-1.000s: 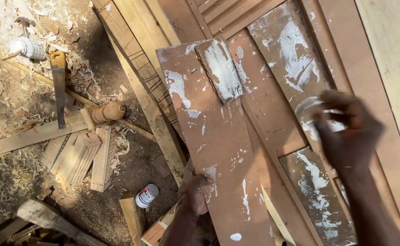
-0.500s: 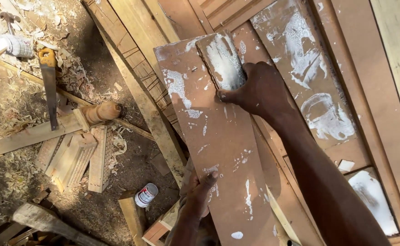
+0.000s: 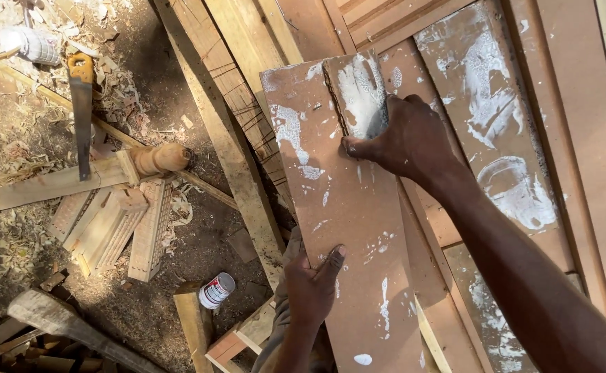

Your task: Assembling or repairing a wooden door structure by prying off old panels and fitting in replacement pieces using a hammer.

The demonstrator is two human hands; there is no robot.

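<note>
A long brown board [image 3: 348,207] smeared with white paste lies tilted over a wooden door frame [image 3: 565,90]. My left hand [image 3: 313,287] grips the board's near left edge, thumb resting on its face. My right hand [image 3: 403,138] presses flat on the board's upper part, fingers over a narrow paste-covered strip [image 3: 358,90] at its top. More brown panels with white paste [image 3: 503,131] sit in the frame to the right.
On the dirt floor to the left lie a handsaw [image 3: 80,110], a turned wooden leg [image 3: 158,159], carved wooden pieces [image 3: 116,228], a small can [image 3: 216,290], wood shavings and long timber planks [image 3: 227,138].
My right hand left the paste-covered panel at the right, crossed to the board's top and now presses on it. My left hand has slid up along the board's near edge.
</note>
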